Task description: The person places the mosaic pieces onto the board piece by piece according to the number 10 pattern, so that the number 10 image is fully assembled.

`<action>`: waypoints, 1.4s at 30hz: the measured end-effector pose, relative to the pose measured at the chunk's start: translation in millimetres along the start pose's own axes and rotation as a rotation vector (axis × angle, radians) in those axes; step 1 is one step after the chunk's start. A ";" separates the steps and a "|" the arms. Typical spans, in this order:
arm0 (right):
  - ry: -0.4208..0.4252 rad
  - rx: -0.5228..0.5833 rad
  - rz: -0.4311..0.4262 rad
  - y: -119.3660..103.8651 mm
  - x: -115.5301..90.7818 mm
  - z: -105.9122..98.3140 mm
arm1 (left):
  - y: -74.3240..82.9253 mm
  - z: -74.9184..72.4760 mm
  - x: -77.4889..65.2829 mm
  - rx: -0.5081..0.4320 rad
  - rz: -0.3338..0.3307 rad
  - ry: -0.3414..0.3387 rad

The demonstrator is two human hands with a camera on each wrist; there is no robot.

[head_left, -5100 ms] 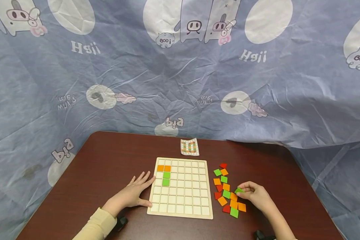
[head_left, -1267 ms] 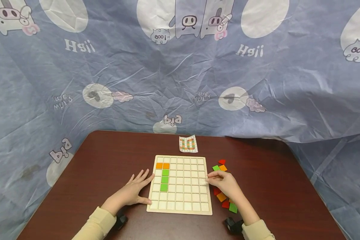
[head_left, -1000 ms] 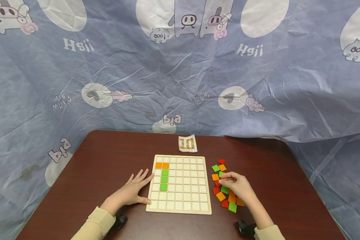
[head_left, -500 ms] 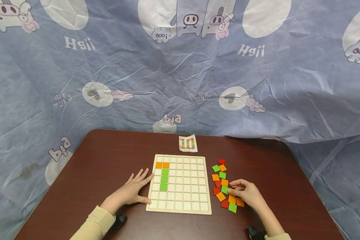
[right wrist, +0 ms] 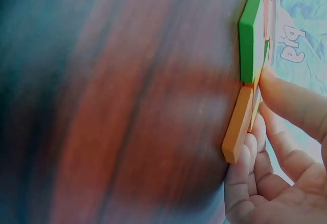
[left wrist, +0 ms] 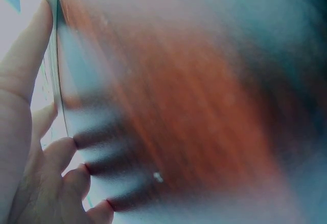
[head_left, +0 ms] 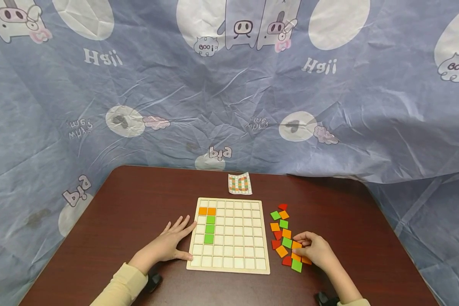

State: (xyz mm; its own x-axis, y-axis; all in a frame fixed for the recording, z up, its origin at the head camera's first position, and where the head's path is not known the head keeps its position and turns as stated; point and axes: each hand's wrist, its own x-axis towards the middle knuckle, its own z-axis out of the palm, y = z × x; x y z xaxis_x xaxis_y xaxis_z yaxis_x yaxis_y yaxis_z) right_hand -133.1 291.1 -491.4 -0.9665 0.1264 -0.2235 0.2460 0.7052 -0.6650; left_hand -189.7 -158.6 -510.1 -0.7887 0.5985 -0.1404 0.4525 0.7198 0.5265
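Note:
A pale wooden grid board [head_left: 233, 270] lies on the table; two orange tiles [head_left: 207, 211] sit near its upper left, with a column of green tiles [head_left: 210, 229] below them. My left hand [head_left: 167, 243] spreads its fingers at the board's left edge, touching it with thumb and fingertips; the left wrist view shows this hand [left wrist: 41, 168] along the edge. Right of the board, my right hand [head_left: 316, 250] has thumb and index finger on either side of an orange tile [head_left: 296, 245], pinching it within the pile. Its other fingers are curled near another orange tile [right wrist: 237, 127].
Loose tiles, several green [head_left: 296, 266], orange [head_left: 281, 251] and red [head_left: 282, 207], lie in a strip right of the board. A paper card [head_left: 239, 184] with a coloured grid pattern lies behind the board. A patterned cloth [head_left: 229, 106] hangs beyond the dark red table [head_left: 157, 187].
A third green tile has joined the column on the board. My right hand has gone from the board's right edge back to the loose tiles and onto an orange one. The left hand stays put.

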 end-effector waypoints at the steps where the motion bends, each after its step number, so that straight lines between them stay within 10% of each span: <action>1: 0.001 -0.003 0.000 0.0 0.1 0.4 | 0.0 0.0 -0.2 0.001 0.000 0.000; 24: 0.015 -0.037 -0.019 1.6 -5.5 -0.9 | 0.7 0.2 -1.6 -0.001 0.002 -0.006; 42: -0.037 0.234 -0.063 -40.7 -3.5 16.6 | 2.3 -2.3 -1.1 -0.020 -0.008 -0.007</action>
State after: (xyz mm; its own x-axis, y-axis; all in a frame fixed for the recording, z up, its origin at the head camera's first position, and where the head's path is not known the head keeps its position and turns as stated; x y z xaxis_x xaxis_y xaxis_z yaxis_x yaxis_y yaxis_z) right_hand -138.5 250.4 -475.3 -0.9782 0.0583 -0.1995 0.1997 0.5293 -0.8246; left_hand -188.8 -158.4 -506.8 -0.7891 0.5955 -0.1507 0.4379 0.7174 0.5418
